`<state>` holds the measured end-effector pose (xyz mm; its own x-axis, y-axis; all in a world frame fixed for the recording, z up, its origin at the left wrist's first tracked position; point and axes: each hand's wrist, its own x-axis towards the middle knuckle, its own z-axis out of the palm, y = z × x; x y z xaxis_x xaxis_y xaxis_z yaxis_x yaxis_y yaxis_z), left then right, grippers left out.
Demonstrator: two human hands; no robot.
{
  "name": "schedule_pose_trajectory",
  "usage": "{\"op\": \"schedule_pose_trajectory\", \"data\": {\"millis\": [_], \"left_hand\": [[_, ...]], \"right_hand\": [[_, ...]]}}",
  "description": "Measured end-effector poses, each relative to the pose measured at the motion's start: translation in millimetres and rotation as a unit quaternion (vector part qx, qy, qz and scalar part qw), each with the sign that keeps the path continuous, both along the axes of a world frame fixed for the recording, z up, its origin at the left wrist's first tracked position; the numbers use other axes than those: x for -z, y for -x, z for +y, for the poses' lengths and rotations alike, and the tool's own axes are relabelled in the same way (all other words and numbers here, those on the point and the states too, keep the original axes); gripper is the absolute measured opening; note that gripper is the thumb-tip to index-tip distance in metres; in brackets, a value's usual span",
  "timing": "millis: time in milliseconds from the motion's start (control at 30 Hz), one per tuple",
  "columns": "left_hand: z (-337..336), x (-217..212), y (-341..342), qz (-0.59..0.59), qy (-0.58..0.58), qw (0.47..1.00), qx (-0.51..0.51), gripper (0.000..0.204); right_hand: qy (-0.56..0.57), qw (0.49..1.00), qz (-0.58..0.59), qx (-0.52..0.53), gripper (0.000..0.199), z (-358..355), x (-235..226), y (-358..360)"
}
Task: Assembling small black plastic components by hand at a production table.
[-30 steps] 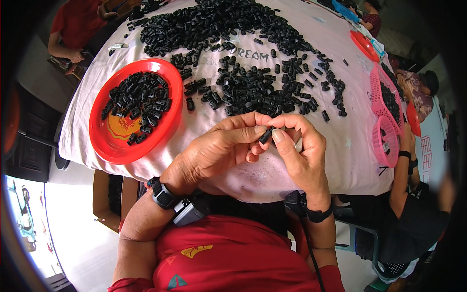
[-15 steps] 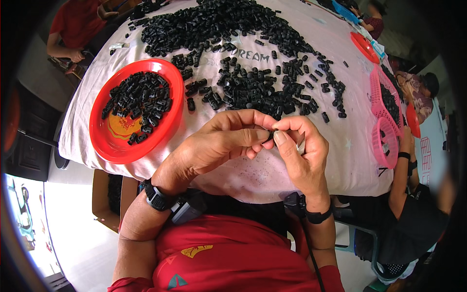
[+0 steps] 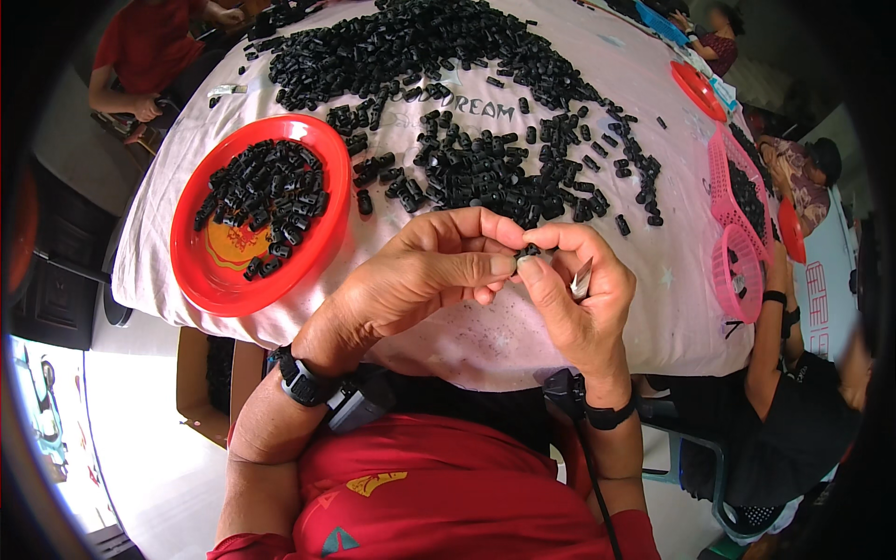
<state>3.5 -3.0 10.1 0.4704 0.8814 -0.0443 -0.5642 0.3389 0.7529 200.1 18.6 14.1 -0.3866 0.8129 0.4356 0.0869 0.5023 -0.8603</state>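
Sitting by the left edge of the cloth-covered table (image 3: 677, 322) is a red plastic bowl (image 3: 335, 177), partly filled with black plastic cylinders (image 3: 266, 182); next along, the left hand (image 3: 411, 271) has thumb and index finger clamped on one small black part (image 3: 528, 250), up over the table's near edge; a big pile (image 3: 420, 47) of similar bits spreads toward the far edge; the right hand (image 3: 581, 303) pinches that same part, thumb against index, with a silvery sliver (image 3: 581, 280) at its curled fingers, too small to name; pink plastic basket (image 3: 744, 303) along the right edge.
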Motion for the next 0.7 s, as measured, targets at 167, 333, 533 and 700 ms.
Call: {"op": "schedule_pose_trajectory", "data": {"millis": [167, 333, 533, 700], "left_hand": [[-1.0, -1.6, -4.8, 0.023, -0.001, 1.000, -0.016, 0.028], [1.2, 3.3, -3.2, -0.018, 0.045, 0.999, 0.006, 0.025], [1.8, 10.9, -2.0, -0.066, 0.070, 0.995, 0.020, 0.025], [3.0, 13.2, -0.8, -0.092, 0.076, 0.993, 0.017, 0.026]], "right_hand": [[0.011, 0.997, 0.070, 0.002, 0.011, 1.9, 4.3, 4.4], [0.024, 0.998, 0.064, -0.004, 0.012, 1.4, 2.6, 4.1], [0.026, 0.998, 0.055, 0.003, 0.011, -1.5, -5.3, 6.5], [-0.022, 0.997, -0.048, 0.052, 0.027, -0.1, -9.4, -1.1]]}}
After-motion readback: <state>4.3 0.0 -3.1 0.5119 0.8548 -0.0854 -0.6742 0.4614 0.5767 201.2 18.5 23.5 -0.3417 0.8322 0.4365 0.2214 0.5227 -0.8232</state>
